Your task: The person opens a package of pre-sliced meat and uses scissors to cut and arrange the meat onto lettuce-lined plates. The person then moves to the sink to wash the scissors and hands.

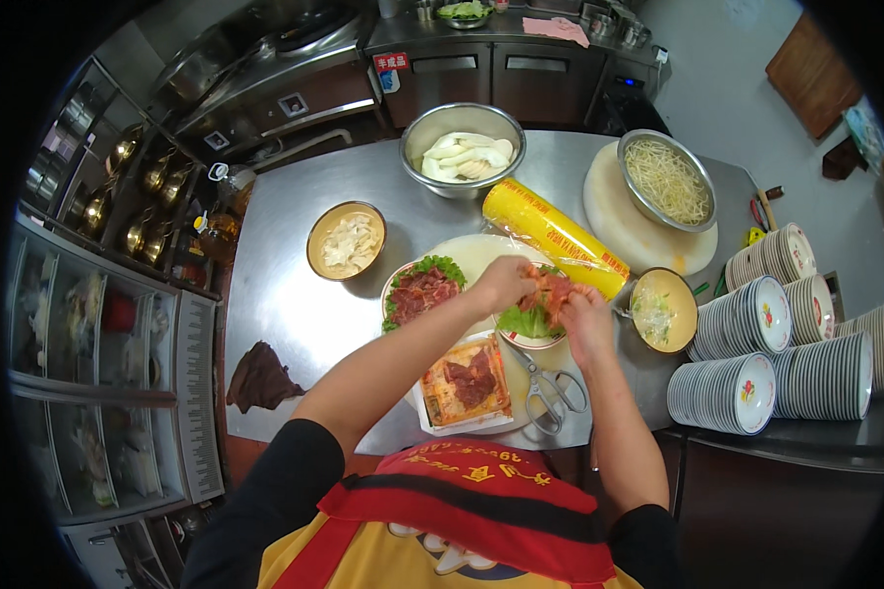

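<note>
My left hand (pixel 512 283) and my right hand (pixel 586 315) both grip slices of raw red meat (pixel 549 296). They hold the meat over a plate (pixel 539 341) lined with green lettuce (pixel 527 322). To the left lies a second plate of raw meat slices (pixel 426 294) ringed with leafy lettuce (pixel 446 269). In front of me an opened package (pixel 446 386) with an orange printed film has more dark meat (pixel 473 381) on it. Metal kitchen scissors (pixel 549 390) rest beside it on a round white cutting board (pixel 479 258).
A yellow roll of cling film (pixel 556 237) lies behind the plates. Around it stand a steel bowl of pale slices (pixel 462 151), a bowl of whitish pieces (pixel 347 241), bean sprouts (pixel 667 182) and a film-covered bowl (pixel 664 309). Stacked plates (pixel 739 316) line the right; a dark cloth (pixel 261 377) lies left.
</note>
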`<state>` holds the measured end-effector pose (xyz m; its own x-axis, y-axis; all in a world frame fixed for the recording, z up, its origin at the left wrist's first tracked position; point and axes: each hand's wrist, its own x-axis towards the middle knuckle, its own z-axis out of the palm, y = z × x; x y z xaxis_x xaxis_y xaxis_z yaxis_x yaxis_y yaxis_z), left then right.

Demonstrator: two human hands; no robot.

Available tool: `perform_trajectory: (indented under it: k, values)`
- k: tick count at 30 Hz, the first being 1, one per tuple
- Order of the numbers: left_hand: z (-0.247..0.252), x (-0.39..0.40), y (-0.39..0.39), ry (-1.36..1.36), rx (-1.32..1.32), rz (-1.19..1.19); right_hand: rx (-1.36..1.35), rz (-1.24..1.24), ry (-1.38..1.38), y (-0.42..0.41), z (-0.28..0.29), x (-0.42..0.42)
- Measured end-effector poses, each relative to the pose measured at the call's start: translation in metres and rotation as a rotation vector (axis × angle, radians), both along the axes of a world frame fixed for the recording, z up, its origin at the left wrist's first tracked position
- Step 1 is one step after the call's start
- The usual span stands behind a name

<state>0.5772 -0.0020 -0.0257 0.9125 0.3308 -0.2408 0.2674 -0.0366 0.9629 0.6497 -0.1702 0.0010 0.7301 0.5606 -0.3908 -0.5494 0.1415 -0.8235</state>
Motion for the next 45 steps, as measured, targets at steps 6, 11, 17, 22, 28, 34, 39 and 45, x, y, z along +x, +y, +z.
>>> perform_trajectory:
  k: [6,11,17,22,28,34,39,45]
  values:
    - [-0.001,0.009,-0.022,0.115,0.215,0.022,-0.536,0.024,-0.475,-0.011,-0.042,0.022]
    - [-0.012,0.015,-0.025,0.119,0.421,0.066,-0.881,0.016,-0.948,-0.005,-0.031,0.025]
    - [-0.008,0.013,-0.028,0.057,0.613,0.091,-0.955,0.060,-1.057,-0.003,-0.032,0.030]
    - [-0.010,0.003,-0.026,-0.099,0.621,0.030,-0.873,0.036,-1.064,-0.006,-0.039,0.034]
    - [0.002,-0.005,-0.031,-0.123,0.560,0.052,-0.775,-0.034,-1.122,-0.015,-0.018,0.038]
    - [-0.010,-0.001,-0.028,-0.106,0.594,0.045,-0.656,0.379,-1.300,-0.004,0.002,-0.004]
    - [-0.015,0.006,-0.025,-0.091,0.605,0.013,-0.723,0.422,-1.437,-0.004,-0.029,-0.004]
    - [-0.016,0.002,-0.025,-0.089,0.615,0.041,-0.708,0.325,-1.365,-0.002,-0.011,-0.013]
